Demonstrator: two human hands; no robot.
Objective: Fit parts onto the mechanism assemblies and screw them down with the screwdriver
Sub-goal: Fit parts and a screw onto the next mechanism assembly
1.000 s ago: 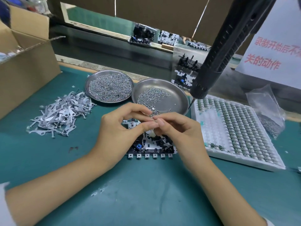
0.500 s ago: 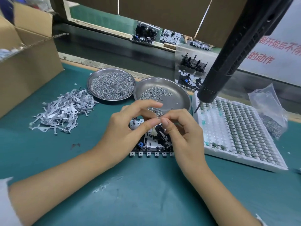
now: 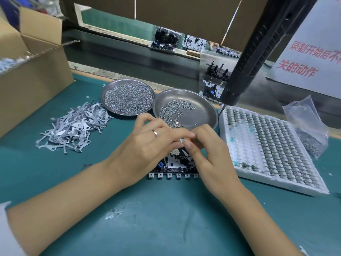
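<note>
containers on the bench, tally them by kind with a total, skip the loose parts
Round metal dishes: 2
White part tray: 1
Cardboard box: 1
Clear plastic bag: 1
Total: 5

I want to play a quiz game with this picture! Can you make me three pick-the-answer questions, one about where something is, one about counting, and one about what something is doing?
1. Where is the pile of grey metal pieces?
A. left of the hands
B. inside the white tray
C. on the cardboard box

2. How many round metal dishes hold screws?
A. one
B. two
C. four

3. What is the screwdriver doing?
A. held in the right hand
B. lying flat on the mat
C. hanging untouched above the bench

Answers: 1 A, the pile lies on the green mat left of both hands. 2 B, a fuller dish beside an emptier dish. 3 C, neither the left hand nor the right hand touches it.
</note>
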